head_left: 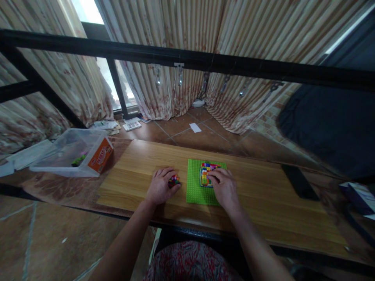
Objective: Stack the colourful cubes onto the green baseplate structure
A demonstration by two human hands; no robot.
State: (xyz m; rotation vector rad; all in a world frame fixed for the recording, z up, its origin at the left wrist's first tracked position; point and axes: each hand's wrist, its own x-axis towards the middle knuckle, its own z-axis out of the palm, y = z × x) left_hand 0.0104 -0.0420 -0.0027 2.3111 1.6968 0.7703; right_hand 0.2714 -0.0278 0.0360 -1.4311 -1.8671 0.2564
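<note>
A green studded baseplate lies on the wooden board, with a squarish build of multicoloured toy bricks on it. My right hand reaches over the plate's right side. Its thumb and fingers are pinched together at the build's top; the small brick there is mostly hidden, and I cannot tell whether it is loose or attached. Left of the plate, my left hand rests on the board, curled around a small cluster of loose toy bricks in several colours. Its palm side is hidden.
A clear plastic bin with an orange label stands at the left, a few pieces inside. A dark flat object lies on the board's right part. A black metal rail crosses in front of the curtains.
</note>
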